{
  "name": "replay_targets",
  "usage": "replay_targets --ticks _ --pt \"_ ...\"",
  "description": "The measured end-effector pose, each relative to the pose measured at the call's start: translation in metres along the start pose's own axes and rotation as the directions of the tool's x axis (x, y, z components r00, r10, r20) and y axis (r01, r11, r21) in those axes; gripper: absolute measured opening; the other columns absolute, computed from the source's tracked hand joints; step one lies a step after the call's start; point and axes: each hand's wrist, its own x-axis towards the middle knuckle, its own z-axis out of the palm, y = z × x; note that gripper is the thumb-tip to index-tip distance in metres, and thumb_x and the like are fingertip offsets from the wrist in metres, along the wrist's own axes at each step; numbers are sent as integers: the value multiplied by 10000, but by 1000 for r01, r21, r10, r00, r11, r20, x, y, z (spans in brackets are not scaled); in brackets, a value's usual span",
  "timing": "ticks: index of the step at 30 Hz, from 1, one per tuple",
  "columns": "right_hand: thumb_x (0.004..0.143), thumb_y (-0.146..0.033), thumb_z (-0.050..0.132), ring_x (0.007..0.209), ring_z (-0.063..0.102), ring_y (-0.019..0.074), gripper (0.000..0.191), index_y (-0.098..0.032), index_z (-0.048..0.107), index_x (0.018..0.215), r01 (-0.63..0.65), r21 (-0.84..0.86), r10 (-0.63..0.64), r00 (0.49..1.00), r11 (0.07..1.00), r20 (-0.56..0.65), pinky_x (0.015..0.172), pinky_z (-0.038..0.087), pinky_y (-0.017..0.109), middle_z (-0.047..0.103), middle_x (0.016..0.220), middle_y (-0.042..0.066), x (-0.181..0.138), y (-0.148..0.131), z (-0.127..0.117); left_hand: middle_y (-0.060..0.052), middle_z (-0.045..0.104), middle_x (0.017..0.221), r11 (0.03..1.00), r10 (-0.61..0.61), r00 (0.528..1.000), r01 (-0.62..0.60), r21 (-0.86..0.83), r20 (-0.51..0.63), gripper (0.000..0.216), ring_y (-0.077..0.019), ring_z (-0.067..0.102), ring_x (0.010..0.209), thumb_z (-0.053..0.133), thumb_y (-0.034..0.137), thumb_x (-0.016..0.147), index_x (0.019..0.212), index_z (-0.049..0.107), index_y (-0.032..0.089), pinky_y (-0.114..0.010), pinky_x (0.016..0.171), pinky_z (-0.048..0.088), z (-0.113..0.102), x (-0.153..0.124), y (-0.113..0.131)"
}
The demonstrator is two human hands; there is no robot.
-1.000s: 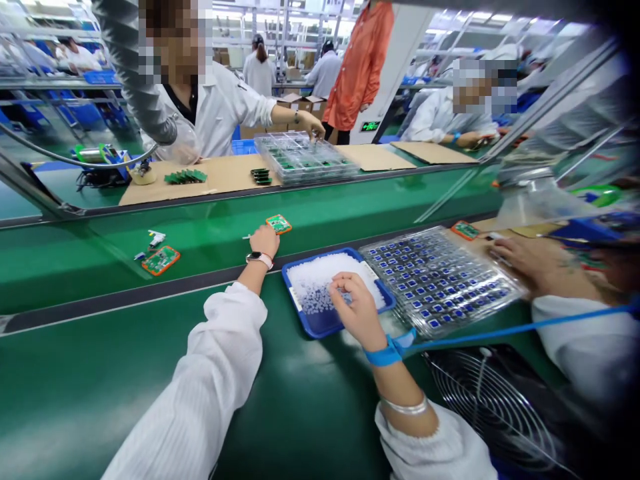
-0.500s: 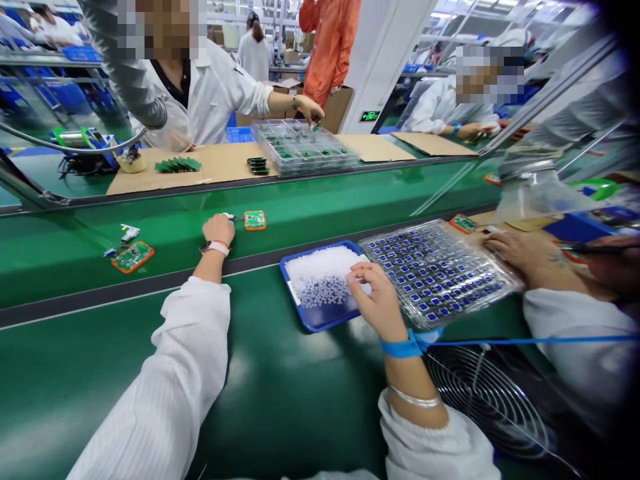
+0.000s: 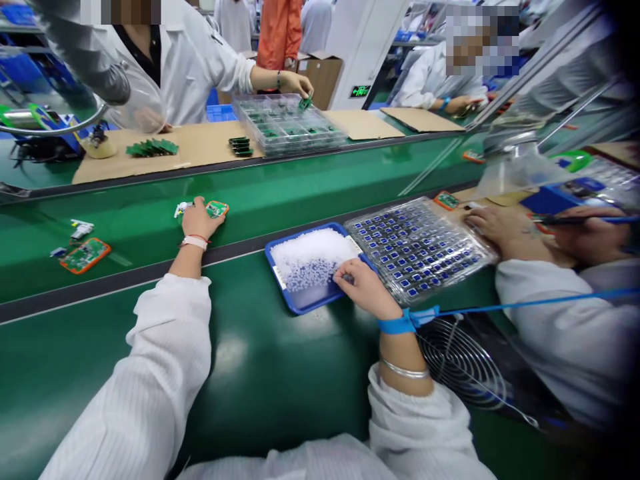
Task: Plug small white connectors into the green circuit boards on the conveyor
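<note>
On the green belt, my left hand (image 3: 197,221) is closed at the edge of a green circuit board (image 3: 217,209) with an orange border. A white connector on a lead (image 3: 183,209) sticks out on the hand's other side. My right hand (image 3: 364,285) is at the right front corner of a blue tray (image 3: 299,308), its thumb and fingers pinched together. What they hold, if anything, is too small to make out. Small white translucent pieces (image 3: 313,257) fill the tray's back and lie scattered toward its front. A blue strap (image 3: 397,324) circles my right wrist.
Another orange-edged board (image 3: 85,255) lies left on the belt. A clear plastic tray of blue-and-dark parts (image 3: 420,250) adjoins the blue tray. A co-worker's hand (image 3: 493,230) rests beyond it at right. A round wire guard (image 3: 463,363) and blue cord (image 3: 540,301) are near my right arm.
My left hand has moved onto the board from its lead. My right hand's fingers have drawn together and dipped lower at the blue tray. The whole view has shifted a little.
</note>
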Motion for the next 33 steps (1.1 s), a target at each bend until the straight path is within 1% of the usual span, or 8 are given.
replay_targets --ticks 4,9,16,22,25,28,30,33 --pt "744 -169 551 783 517 189 110 -183 584 640 14 -42 -13 1000 999 13 779 416 370 552 742 41 0 4 9 -101 648 1015 980 -8 1000 13 -197 27 686 -255 621 947 672 511 675 1210 416 165 -344 813 471 -9 -10 -14" --pt "733 -173 555 773 514 186 108 -183 598 634 15 -72 -14 1000 997 17 783 414 365 554 747 44 1 9 14 -62 650 1059 890 213 977 -185 -417 21 696 -200 630 940 691 493 664 1215 391 191 -305 836 479 -31 -63 -20" --pt "746 -227 544 759 532 193 130 -193 591 629 45 -83 -44 999 996 16 738 419 348 578 700 40 3 13 15 -89 593 1157 807 489 865 -398 -436 115 665 -253 573 1066 694 472 676 1220 416 209 -379 927 443 -50 -157 -30" --pt "732 -211 528 723 518 196 154 -191 577 588 67 -152 -56 996 986 72 741 407 369 560 683 47 3 16 11 -101 587 1146 744 631 745 -501 -442 217 571 -271 536 1056 670 434 724 1211 471 213 -393 892 432 -56 -202 -33" --pt "767 -222 515 759 515 206 167 -195 555 607 108 -111 -111 994 988 -14 770 407 390 545 734 56 4 -9 12 -99 591 1159 737 625 749 -473 -483 221 559 -282 525 1076 685 454 715 1192 502 226 -421 906 413 -59 -216 -29" --pt "824 -246 501 908 526 221 132 -201 557 714 205 76 -198 975 976 -97 836 414 399 541 880 76 3 -60 31 -86 610 1136 721 559 818 -402 -564 132 329 -254 530 1092 624 397 795 1075 580 230 -405 922 413 -60 -221 -19" --pt "852 -232 475 944 525 208 131 -209 547 744 280 221 -286 958 934 -4 853 423 389 540 927 74 -1 -95 54 -66 649 1053 682 521 851 -369 -631 65 168 -215 566 1036 557 332 855 972 621 231 -372 908 427 -59 -220 -13" --pt "859 -206 460 969 517 196 121 -211 530 761 289 340 -335 938 895 86 864 433 382 528 957 74 -5 -127 91 -35 687 938 641 522 851 -352 -682 52 136 -186 599 925 530 294 877 880 650 231 -346 862 443 -57 -216 -8"
